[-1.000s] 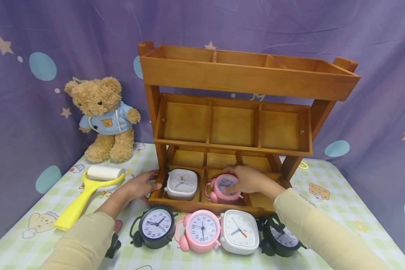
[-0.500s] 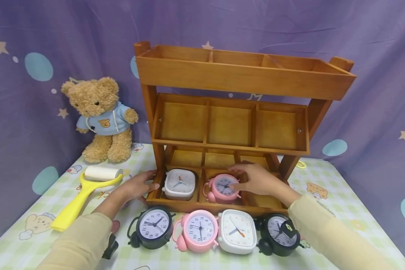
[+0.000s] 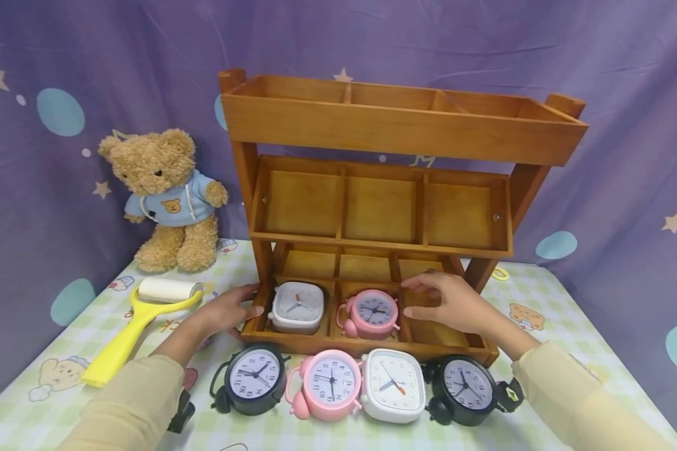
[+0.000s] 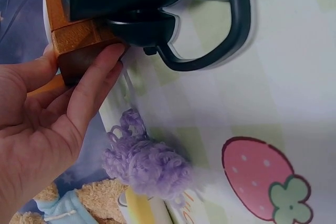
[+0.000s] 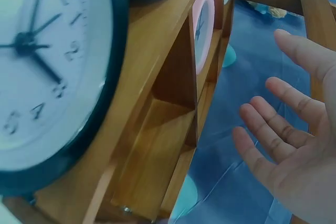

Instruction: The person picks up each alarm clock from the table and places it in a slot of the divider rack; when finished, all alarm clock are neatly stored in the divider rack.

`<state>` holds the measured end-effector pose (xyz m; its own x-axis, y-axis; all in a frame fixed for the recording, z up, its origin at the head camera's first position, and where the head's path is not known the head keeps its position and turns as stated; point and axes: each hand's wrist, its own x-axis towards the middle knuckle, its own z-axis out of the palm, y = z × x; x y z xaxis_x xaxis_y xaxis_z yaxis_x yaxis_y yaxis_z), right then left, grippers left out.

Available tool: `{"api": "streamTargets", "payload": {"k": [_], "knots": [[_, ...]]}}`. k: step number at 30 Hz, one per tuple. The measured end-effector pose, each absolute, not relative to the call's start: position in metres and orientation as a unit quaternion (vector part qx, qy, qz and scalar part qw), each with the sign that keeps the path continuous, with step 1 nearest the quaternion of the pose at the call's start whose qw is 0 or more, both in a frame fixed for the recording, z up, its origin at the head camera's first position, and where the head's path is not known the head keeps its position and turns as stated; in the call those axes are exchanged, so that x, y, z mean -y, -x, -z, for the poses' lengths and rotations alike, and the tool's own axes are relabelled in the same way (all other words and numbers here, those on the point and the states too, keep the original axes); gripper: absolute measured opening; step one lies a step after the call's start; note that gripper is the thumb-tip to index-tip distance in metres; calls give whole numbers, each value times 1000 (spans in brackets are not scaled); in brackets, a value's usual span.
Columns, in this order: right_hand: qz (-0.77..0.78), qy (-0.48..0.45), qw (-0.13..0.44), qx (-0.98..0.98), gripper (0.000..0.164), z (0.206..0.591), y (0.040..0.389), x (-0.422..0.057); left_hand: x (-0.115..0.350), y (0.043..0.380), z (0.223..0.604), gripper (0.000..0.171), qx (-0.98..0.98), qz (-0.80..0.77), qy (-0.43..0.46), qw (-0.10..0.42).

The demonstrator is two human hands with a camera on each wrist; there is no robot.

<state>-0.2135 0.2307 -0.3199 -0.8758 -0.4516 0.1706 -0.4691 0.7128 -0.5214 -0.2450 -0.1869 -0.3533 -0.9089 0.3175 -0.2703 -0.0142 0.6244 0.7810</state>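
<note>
A brown wooden tiered shelf (image 3: 372,134) stands with divided trays. My left hand (image 3: 225,310) grips the left end of its bottom tray, thumb on one side and fingers on the other, as the left wrist view shows at the tray corner (image 4: 86,43). A white square alarm clock (image 3: 297,307) sits in that tray's left compartment. In the middle one lies a pink alarm clock (image 3: 375,308), bell side to the left. My right hand (image 3: 457,304) hovers over the right compartment, fingers spread and holding nothing, just right of the pink clock.
Along the shelf's front lie a black clock (image 3: 255,379), a pink clock (image 3: 331,383), a white clock (image 3: 393,384) and another black clock (image 3: 464,388). At left are a yellow-handled roller (image 3: 130,335) and a teddy bear (image 3: 172,207). A purple curly bundle (image 4: 144,156) lies below the left hand.
My right hand has let go of the pink clock in the middle compartment and moved right, its fingers opening. My left hand stays on the shelf's end.
</note>
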Motion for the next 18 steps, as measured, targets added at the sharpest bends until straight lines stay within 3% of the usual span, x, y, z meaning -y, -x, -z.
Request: {"api": "streamTargets", "payload": {"k": [18], "knots": [[-322, -202, 59, 923, 42, 323, 174, -278, 188, 244, 354, 64, -878, -428, -95, 189]]}}
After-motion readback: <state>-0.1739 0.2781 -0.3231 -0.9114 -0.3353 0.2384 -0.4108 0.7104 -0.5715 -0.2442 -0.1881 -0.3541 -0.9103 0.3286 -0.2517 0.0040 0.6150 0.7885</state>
